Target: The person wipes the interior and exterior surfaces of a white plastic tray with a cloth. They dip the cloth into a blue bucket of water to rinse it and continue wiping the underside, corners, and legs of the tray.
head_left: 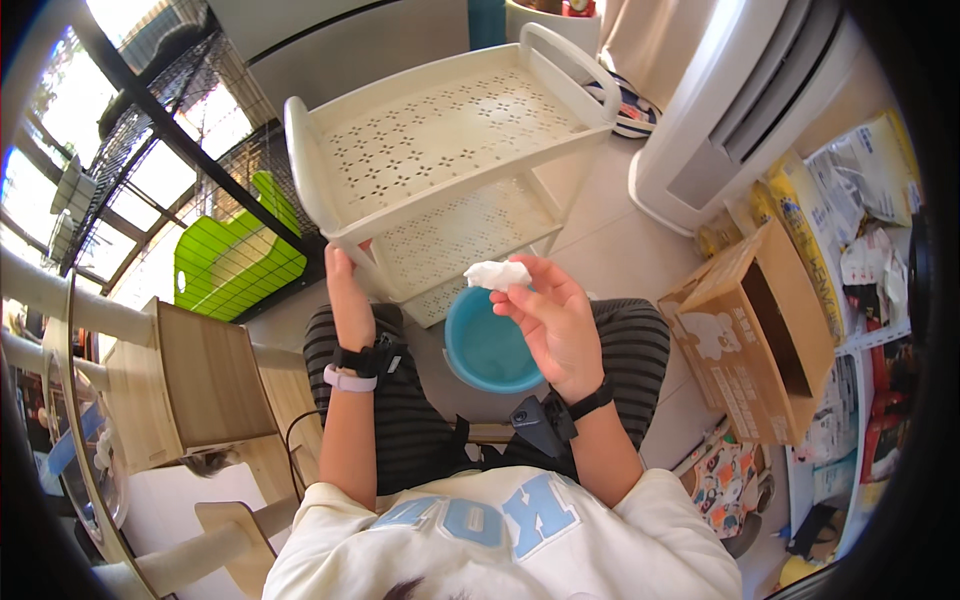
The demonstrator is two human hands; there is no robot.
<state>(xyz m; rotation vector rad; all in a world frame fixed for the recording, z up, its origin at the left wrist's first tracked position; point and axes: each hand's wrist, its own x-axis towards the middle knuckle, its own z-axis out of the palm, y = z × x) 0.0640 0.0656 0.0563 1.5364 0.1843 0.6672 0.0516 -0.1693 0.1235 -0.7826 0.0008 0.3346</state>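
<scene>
My right hand is raised in front of the white rolling cart, pinching a crumpled white wipe between thumb and fingers. Whether it is paper or cloth is hard to tell. Below it, between my knees, a round blue bucket stands on the floor with what looks like water in it. My left hand is closed at the cart's near left corner post, its fingertips partly hidden there. The cart has stacked shelves pierced with flower-shaped holes and a curved handle at each end.
On the left stand a black wire cage, a lime-green bin and a wooden cat tree. An open cardboard box sits at the right beside a shelf of packages. A tall white appliance rises at the back right.
</scene>
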